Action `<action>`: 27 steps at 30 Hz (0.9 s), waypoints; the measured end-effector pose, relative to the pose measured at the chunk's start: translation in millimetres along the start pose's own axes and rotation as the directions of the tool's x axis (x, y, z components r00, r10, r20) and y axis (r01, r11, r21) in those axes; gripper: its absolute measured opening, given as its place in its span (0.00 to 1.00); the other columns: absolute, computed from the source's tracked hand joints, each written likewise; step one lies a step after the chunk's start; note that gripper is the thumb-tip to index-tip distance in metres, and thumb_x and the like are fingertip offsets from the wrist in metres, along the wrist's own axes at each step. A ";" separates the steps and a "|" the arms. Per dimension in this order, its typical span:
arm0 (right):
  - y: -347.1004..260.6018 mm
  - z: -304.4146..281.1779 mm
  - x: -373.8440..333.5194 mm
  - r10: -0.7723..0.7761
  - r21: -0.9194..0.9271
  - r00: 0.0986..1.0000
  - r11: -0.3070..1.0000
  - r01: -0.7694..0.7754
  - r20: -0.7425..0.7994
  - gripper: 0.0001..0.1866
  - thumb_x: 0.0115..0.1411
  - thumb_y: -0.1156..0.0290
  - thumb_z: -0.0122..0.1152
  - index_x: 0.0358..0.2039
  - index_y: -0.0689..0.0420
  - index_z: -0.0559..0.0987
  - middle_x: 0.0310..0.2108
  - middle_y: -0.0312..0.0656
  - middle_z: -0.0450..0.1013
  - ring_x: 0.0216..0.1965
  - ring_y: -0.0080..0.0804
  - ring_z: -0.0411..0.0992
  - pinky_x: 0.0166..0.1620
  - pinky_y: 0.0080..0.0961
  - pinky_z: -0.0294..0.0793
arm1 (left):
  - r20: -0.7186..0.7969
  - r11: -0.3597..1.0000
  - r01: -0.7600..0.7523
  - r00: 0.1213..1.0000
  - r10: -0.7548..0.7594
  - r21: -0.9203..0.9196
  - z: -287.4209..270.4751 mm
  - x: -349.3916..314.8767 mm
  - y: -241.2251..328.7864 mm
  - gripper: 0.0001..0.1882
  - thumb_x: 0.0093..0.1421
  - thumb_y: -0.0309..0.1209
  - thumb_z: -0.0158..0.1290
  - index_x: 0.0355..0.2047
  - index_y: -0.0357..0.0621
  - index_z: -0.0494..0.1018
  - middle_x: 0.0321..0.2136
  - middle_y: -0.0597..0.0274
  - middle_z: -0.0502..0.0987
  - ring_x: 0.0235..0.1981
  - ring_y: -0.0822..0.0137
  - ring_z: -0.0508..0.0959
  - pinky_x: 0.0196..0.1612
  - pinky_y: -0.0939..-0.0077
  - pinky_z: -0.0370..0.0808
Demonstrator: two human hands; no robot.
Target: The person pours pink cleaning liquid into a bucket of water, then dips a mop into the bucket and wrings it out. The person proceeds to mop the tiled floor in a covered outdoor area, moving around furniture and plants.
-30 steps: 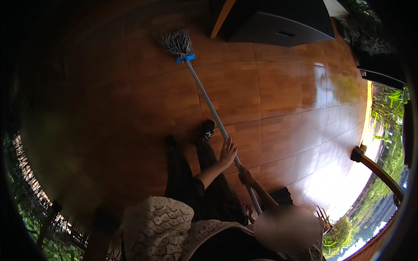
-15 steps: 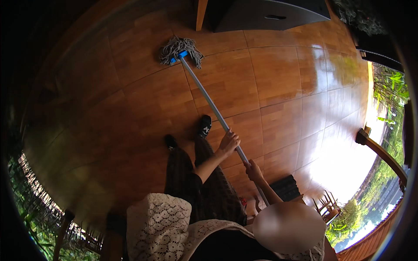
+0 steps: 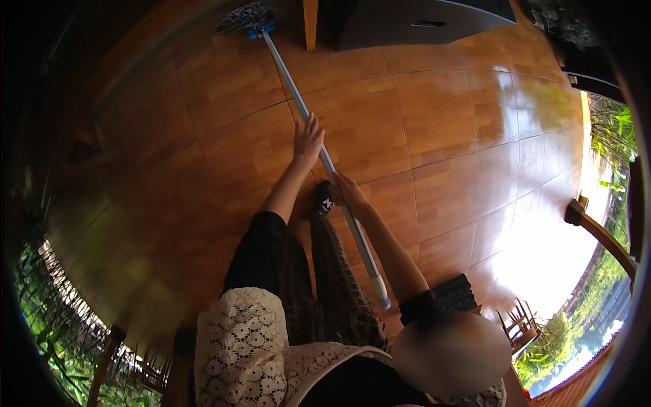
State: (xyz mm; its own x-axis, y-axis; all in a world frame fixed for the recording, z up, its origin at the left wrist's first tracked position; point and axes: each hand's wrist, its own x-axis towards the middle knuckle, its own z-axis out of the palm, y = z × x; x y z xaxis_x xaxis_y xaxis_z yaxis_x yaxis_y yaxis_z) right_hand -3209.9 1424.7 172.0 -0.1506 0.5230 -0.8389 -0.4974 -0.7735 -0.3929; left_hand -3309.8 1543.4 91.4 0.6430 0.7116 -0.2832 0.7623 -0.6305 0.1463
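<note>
A string mop with a blue clamp and a light metal handle [image 3: 291,84] stretches away from me across the brown tiled floor. Its grey strands [image 3: 243,16] lie at the far left, near a wooden leg [image 3: 310,24]. Higher on the pole, toward the mop head, my left hand [image 3: 310,141] holds it with the fingers fairly straight along the shaft. Closer to my body, my right hand [image 3: 348,195] is wrapped round the same handle. The white and blue end cap [image 3: 381,290] shows beside my right forearm.
Beyond the floor tiles [image 3: 359,122] stands a large black box-like piece [image 3: 420,26] with a slot. A black ridged object [image 3: 453,293] lies to my right, close to a wooden chair [image 3: 521,327]. A wooden post [image 3: 598,234] stands by the bright right edge.
Both hands have moved forward and left with the mop. Its head has slid farther away toward the wooden leg's left side, and the handle's end cap has come into sight.
</note>
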 end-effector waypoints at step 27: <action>184.9 87.1 -63.0 -0.048 -0.699 0.991 0.713 -0.056 -0.128 0.14 0.57 0.59 0.44 0.33 0.56 0.68 0.13 0.28 0.57 0.12 0.13 0.57 0.13 0.12 0.57 | -0.028 0.917 -0.282 0.958 0.286 -0.281 49.2 -235.6 -64.0 0.10 0.38 0.34 0.55 0.22 0.46 0.69 0.25 0.63 0.69 0.37 0.65 0.69 0.51 0.62 0.57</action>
State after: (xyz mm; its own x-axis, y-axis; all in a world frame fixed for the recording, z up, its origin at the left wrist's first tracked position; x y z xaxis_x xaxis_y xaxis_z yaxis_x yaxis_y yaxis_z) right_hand -3366.8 1279.9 185.0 -0.0165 0.5095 -0.8603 0.2512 -0.8307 -0.4968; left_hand -3513.7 1400.8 102.1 0.8358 0.5102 -0.2030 0.5390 -0.6919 0.4804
